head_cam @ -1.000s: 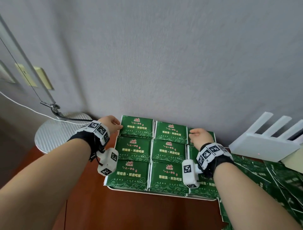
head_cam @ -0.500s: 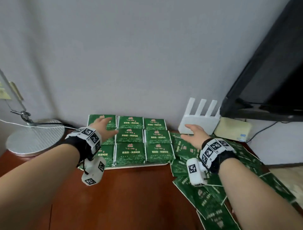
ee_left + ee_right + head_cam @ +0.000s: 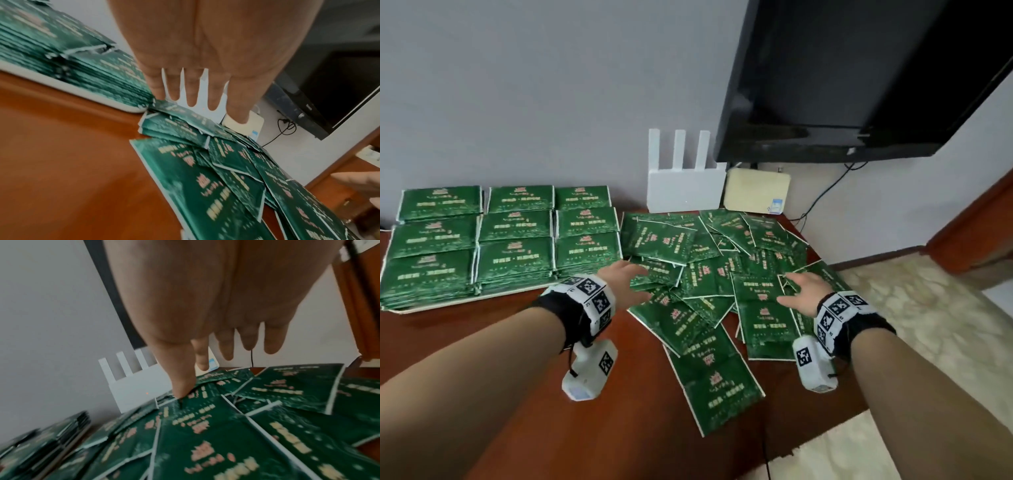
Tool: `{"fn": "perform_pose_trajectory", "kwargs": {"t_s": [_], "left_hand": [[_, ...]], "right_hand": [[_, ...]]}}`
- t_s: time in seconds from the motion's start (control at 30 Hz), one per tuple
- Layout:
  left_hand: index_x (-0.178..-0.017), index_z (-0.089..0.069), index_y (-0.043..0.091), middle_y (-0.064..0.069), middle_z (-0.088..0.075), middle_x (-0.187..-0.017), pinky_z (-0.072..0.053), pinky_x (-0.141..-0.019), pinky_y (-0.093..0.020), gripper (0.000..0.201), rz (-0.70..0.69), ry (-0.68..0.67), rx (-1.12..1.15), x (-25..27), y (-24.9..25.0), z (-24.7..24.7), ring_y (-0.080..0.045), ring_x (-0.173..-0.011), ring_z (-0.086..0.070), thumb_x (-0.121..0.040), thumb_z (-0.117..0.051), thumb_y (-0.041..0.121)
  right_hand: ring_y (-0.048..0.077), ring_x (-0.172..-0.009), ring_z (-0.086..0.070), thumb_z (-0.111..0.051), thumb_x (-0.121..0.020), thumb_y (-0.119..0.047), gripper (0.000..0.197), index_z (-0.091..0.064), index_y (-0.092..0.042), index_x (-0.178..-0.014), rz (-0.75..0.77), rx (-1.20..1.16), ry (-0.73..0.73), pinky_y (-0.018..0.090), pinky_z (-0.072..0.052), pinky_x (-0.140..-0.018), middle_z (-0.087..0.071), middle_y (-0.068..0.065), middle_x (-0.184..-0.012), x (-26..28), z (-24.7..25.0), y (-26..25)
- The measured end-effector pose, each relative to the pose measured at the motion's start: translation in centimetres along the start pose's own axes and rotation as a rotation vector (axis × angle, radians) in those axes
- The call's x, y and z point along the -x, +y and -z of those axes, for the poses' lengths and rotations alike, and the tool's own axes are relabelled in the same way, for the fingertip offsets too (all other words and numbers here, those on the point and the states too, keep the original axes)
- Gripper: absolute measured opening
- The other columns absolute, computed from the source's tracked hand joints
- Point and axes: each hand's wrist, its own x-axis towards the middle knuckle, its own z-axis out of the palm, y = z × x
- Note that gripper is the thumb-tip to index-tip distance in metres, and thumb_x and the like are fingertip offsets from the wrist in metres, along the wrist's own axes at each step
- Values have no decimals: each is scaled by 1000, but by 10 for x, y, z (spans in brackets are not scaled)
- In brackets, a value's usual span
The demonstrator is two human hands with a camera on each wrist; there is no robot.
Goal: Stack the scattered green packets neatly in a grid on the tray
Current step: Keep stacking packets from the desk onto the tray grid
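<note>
— How are my hands placed?
— My left hand [image 3: 625,281] and right hand [image 3: 802,292] are both spread flat, holding nothing, over the scattered green foil packets [image 3: 717,274] on the red-brown wooden table [image 3: 524,342].
— And the tray?
— The flat white tray [image 3: 465,300] sits to the left, carrying stacked green packets [image 3: 513,236] in a three-by-three grid.

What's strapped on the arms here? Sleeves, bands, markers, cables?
No sleeves; forearms bare. Each wrist has a black strap with a white band of black square tags: left wristband, right wristband. A tagged white camera pod hangs under each, with thin black cords.
</note>
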Motion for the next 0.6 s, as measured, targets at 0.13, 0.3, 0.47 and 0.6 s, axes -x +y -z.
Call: {"fn": "perform_pose_trajectory", "kwargs": {"t_s": [0.13, 0.3, 0.47, 0.6], "left_hand": [[-136, -38, 32, 4, -37, -144, -42, -102, -40, 53, 94, -38, 132, -21, 53, -40, -19, -125, -45, -87, -54, 43], [-136, -39, 26, 4, -49, -134, -43, -101, -33, 49, 204, -82, 376, -45, 121, -91, -16, -118, -51, -90, -55, 30], [-139, -34, 25, 4, -54, -129, -46, -96, -31, 55, 294, -61, 402, -63, 157, -115, -15, -110, -56, -89, -55, 36], [-143, -25, 24, 1, -58, -120, -50, -78, -23, 67, 373, -45, 486, -69, 178, -123, -14, -98, -58, -87, -61, 28]], "right_hand": [[27, -142, -16, -57, -87, -41, 68, -26, -22, -145, 57, 11, -75, 39, -20, -115, -15, 8, -155, -39, -20, 47], [32, -142, -10, -52, -89, -43, 69, -20, -23, -147, 54, 9, -69, 42, -16, -116, -10, 7, -156, -84, -36, 90], [28, -143, -6, -49, -90, -46, 66, -20, -26, -147, 103, -14, -110, 49, -19, -114, -9, -1, -156, -98, -51, 116], [19, -139, -25, -47, -92, -40, 50, -37, -27, -139, 221, -54, -14, 39, -34, -107, -27, -3, -151, -92, -56, 127]]}}
